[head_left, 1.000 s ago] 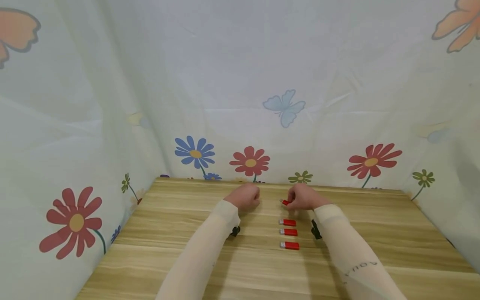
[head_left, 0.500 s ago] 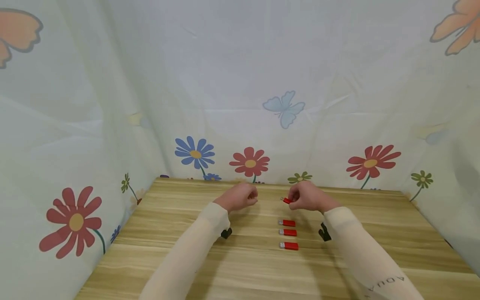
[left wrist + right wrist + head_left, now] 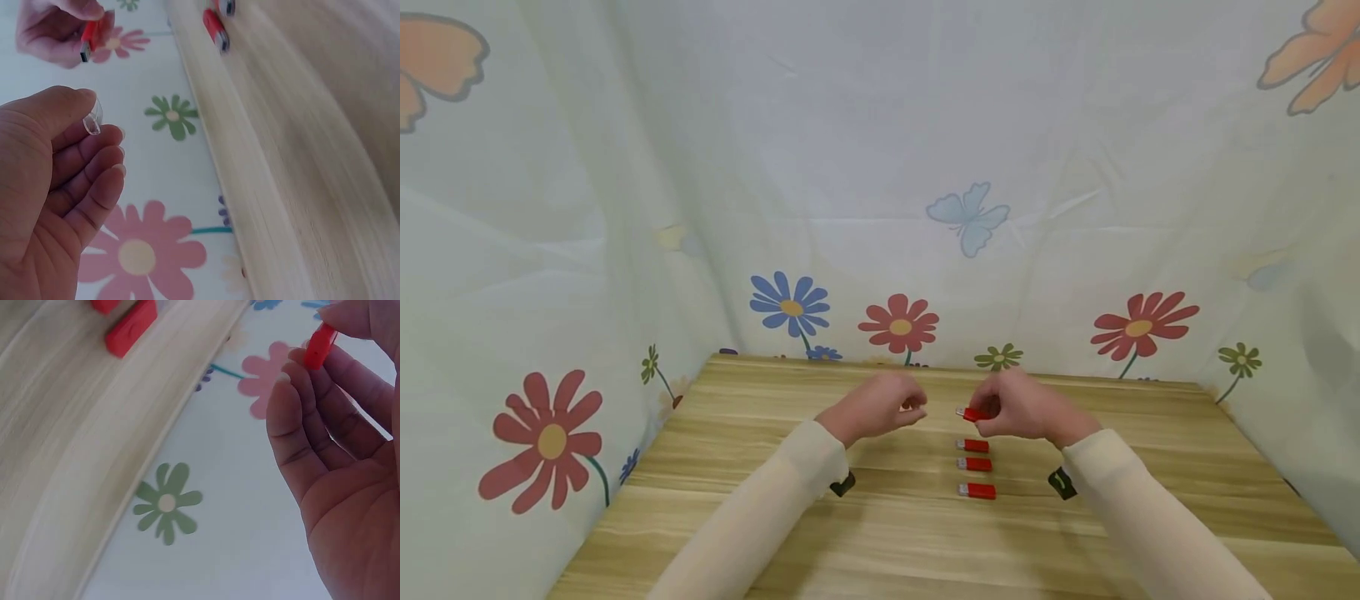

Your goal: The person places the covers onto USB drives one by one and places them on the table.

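Observation:
Between thumb and fingertips, my right hand (image 3: 1018, 406) pinches a red USB stick (image 3: 972, 414), its metal plug pointing left toward my other hand. The right wrist view shows the red end of that stick (image 3: 320, 347) at the fingertips. My left hand (image 3: 880, 406) is a short way to the left, holding a small clear plastic cap (image 3: 94, 120) between thumb and index finger. The cap's open end shows in the left wrist view, apart from the stick. Three more red USB sticks lie in a column nearer the body: far (image 3: 973, 446), middle (image 3: 974, 464) and near (image 3: 977, 491).
A wood-grain table (image 3: 715, 492) lies under both hands. Behind it and along its sides hangs a pale curtain (image 3: 850, 167) printed with flowers and butterflies, meeting the table's back edge just past the hands.
Both forearms have swung outward, and the hands have turned so the palms face each other more. The held stick has come slightly nearer the body. The three sticks on the table stay put.

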A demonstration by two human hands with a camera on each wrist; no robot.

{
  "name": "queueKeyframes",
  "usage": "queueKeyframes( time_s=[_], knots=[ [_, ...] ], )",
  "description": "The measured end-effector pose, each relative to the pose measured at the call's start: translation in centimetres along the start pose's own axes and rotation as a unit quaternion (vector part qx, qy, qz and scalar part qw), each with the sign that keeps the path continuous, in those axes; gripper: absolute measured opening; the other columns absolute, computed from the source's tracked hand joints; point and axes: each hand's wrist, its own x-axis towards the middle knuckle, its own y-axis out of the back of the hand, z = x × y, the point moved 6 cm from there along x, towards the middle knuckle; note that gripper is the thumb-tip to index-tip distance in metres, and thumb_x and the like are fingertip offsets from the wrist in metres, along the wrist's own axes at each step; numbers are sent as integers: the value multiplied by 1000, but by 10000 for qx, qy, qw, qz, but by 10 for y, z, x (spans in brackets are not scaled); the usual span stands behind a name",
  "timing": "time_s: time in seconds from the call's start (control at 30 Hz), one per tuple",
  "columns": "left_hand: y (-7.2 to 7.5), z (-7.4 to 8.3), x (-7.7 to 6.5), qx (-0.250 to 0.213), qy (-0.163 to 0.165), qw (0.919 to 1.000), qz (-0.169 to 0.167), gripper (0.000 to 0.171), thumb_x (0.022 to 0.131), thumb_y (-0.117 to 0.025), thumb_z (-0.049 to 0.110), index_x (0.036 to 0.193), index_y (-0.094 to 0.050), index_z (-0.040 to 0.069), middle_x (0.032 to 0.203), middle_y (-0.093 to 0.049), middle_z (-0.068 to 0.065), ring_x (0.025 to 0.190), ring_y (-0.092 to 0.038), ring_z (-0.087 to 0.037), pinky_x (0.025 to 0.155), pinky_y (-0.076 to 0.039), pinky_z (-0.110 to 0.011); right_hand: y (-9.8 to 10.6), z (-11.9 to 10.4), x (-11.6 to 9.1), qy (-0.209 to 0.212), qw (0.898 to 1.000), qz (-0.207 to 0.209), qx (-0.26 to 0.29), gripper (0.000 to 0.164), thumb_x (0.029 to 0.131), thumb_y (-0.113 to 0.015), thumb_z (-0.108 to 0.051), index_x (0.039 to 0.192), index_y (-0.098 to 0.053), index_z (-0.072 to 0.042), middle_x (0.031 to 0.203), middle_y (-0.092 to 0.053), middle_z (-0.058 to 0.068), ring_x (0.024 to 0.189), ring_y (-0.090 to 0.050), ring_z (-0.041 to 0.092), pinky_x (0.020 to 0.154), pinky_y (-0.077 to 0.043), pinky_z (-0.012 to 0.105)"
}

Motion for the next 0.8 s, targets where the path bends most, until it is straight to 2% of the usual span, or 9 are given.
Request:
queueKeyframes(
  time_s=[0.13,0.27,0.53,0.8],
  knots=[
    [3,12,-7,-22,-290,9994,164,13,96,-74,27,104,-76,17,95,-73,7,82,-62,-5,80,-55,-19,-1,-12,-7,-3,9998,-189,62,7,85,-80,-14,92,-79,-15,83,-71,-10,70,-65,8,68,-57,22],
    [4,18,-14,-113,-403,9987,298,16,96,-73,29,106,-76,17,95,-73,7,82,-61,-3,80,-54,-16,-2,-21,-12,52,9993,-347,102,9,85,-82,-16,94,-79,-15,84,-71,-11,71,-65,8,68,-58,22],
    [11,26,-27,-573,-495,9959,499,19,94,-75,27,107,-79,14,93,-74,6,77,-60,-2,75,-53,-14,-3,-35,-18,269,9982,-411,332,9,86,-80,-12,95,-79,-13,86,-73,-6,70,-66,8,68,-59,24],
    [13,38,-36,-703,-833,9928,499,20,92,-77,25,108,-79,12,96,-76,4,78,-62,0,77,-55,-15,0,-49,-23,602,9967,-304,462,10,86,-77,-9,93,-79,-16,85,-71,-9,67,-64,7,65,-59,25]
  ],
)
